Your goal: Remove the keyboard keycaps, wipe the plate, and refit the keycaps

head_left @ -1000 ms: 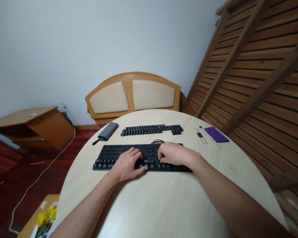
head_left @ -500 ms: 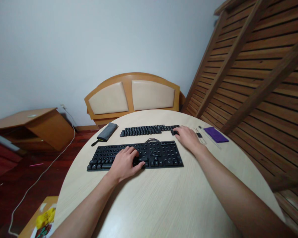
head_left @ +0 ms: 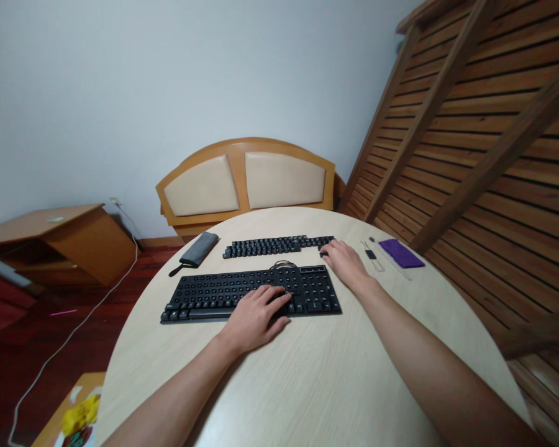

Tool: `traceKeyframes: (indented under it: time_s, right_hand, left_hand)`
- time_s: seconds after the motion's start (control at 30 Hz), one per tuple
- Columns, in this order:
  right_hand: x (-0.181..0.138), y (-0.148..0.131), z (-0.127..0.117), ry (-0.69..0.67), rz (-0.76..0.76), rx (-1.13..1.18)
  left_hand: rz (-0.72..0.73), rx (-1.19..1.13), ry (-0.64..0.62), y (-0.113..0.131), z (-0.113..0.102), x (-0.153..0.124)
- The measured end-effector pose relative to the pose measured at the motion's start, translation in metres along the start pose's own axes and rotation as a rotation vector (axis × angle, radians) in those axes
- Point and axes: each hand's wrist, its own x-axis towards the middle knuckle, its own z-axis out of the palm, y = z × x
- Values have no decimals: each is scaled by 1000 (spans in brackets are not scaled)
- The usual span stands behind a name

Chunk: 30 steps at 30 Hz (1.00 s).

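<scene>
A black keyboard (head_left: 214,295) lies across the round pale wooden table (head_left: 307,372). Behind it, loose black keycaps (head_left: 265,246) are laid out in rows. My left hand (head_left: 258,316) rests flat on the keyboard's front middle, fingers stretched out and holding nothing. My right hand (head_left: 345,264) reaches past the keyboard's right end to the right end of the keycap rows. Its fingers are curled down and pinched on a keycap there.
A grey pouch (head_left: 198,248) lies behind the keyboard on the left. A small wire tool (head_left: 371,254), a thin stick and a purple cloth (head_left: 400,252) lie at the right. A padded headboard (head_left: 246,180) and slatted bed frame (head_left: 470,155) lean behind the table. A wooden nightstand (head_left: 60,242) stands left.
My right hand left the keyboard and went back right to the keycap rows, staying there. My left hand slid right along the keyboard's front. The keyboard shifted slightly left.
</scene>
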Motion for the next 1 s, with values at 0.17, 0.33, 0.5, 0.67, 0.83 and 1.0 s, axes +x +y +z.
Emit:
traceKeyframes:
  time_s: [0.17, 0.33, 0.5, 0.67, 0.83, 1.0]
  right_hand:
    - [-6, -5, -10, -6, -30, 38]
    - [-25, -13, -26, 4, -115, 152]
    - [-52, -31, -26, 102, -189, 521]
    - [-71, -44, -27, 75, -254, 710]
    - [-76, -44, -29, 57, -262, 738]
    - [-76, -43, -27, 37, -302, 728]
  left_hand:
    - [-33, 21, 11, 8, -1, 4]
    - [-105, 102, 51, 17, 1, 26]
    - [-158, 56, 138, 22, 15, 51]
    - [-167, -83, 203, 24, 28, 49]
    - [-143, -225, 252, 22, 30, 40]
    - [-119, -264, 253, 24, 28, 40]
